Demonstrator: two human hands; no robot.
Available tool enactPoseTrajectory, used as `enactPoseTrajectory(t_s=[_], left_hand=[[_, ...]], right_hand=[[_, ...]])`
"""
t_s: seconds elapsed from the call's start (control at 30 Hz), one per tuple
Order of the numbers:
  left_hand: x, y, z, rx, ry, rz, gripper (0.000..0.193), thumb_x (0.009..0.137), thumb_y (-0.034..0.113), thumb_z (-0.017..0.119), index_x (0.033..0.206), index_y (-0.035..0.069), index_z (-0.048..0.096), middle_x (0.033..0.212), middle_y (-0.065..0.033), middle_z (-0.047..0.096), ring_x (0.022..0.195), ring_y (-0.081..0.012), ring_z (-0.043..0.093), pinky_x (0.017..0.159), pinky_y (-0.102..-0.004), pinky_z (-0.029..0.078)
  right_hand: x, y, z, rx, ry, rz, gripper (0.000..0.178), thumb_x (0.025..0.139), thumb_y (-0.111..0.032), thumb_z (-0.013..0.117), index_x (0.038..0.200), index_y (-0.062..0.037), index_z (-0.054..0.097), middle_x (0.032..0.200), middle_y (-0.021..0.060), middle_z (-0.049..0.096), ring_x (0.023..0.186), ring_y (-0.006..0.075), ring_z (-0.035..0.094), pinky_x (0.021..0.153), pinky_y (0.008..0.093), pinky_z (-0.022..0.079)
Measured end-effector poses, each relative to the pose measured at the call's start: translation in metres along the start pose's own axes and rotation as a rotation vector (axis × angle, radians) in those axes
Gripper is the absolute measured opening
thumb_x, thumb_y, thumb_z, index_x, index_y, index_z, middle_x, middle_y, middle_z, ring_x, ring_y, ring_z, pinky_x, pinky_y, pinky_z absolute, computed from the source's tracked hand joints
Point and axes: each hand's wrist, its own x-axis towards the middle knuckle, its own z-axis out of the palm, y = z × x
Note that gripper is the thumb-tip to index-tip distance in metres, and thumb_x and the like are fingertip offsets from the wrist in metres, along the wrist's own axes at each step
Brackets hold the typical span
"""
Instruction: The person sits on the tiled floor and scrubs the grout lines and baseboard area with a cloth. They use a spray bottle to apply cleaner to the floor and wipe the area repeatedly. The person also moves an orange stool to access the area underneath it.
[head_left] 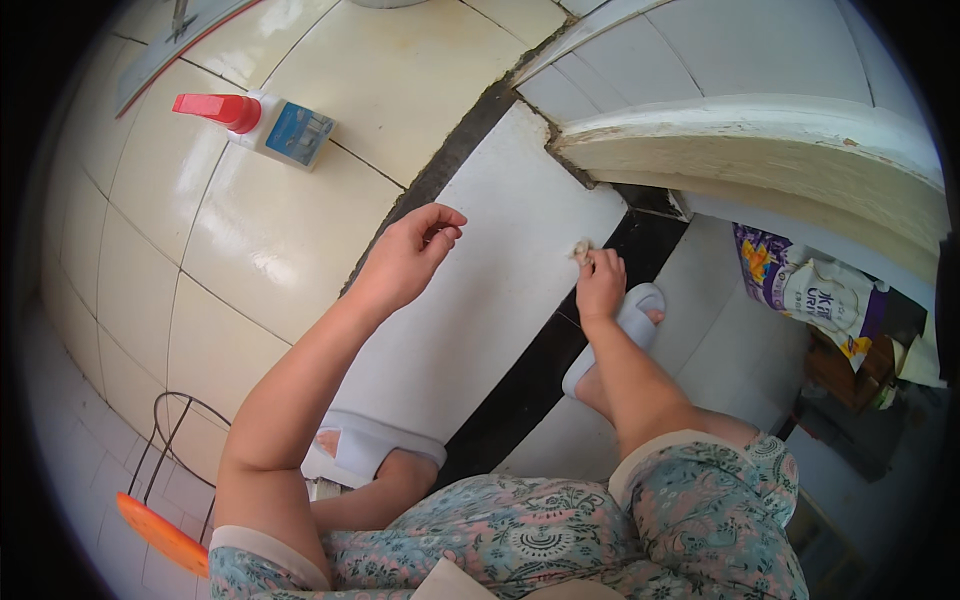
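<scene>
My right hand (601, 284) reaches down to a white threshold slab (520, 190) and grips a small crumpled off-white wad (581, 251) near its right edge. The wad looks like tissue or cloth; I cannot tell which. Over the slab's left side, my left hand (408, 256) hovers with its fingers loosely bent, and nothing shows in it. A spray bottle (262, 122) with a red trigger head, a white body and a blue label is on the cream tiles (250, 215), up and left of that hand.
My pale slippers (380, 445) straddle the slab, which black strips (515, 395) border. A worn whitish door frame (740, 150) rises at upper right. Beyond it are a printed bag (815, 295) and a brown wooden object (850, 365). A wire rack (165, 440) with an orange piece (165, 535) stands lower left.
</scene>
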Motion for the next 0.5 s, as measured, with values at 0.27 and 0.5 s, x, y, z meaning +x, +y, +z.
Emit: enactPoseTrajectory(t_s=[0.27, 0.5], left_hand=[[-0.013, -0.01, 0.004, 0.009, 0.018, -0.019, 0.021, 0.094, 0.015, 0.051, 0.109, 0.004, 0.059, 0.098, -0.0063, 0.065, 0.09, -0.0141, 0.061, 0.082, -0.0281, 0.047], [-0.011, -0.016, -0.005, 0.037, 0.063, -0.007, 0.021, 0.094, 0.016, 0.051, 0.109, 0.004, 0.058, 0.096, -0.0054, 0.064, 0.088, -0.014, 0.06, 0.081, -0.0278, 0.047]], right_hand=[[0.112, -0.024, 0.036, 0.146, 0.27, 0.759, 0.016, 0.08, -0.027, 0.064, 0.084, -0.0114, 0.067, 0.093, 0.0084, 0.063, 0.084, 0.0319, 0.061, 0.069, 0.0435, 0.049], [0.076, -0.053, 0.041, 0.183, 0.202, 0.245, 0.012, 0.081, -0.016, 0.061, 0.09, -0.0126, 0.068, 0.095, 0.0035, 0.062, 0.086, 0.0282, 0.061, 0.072, 0.0418, 0.049]])
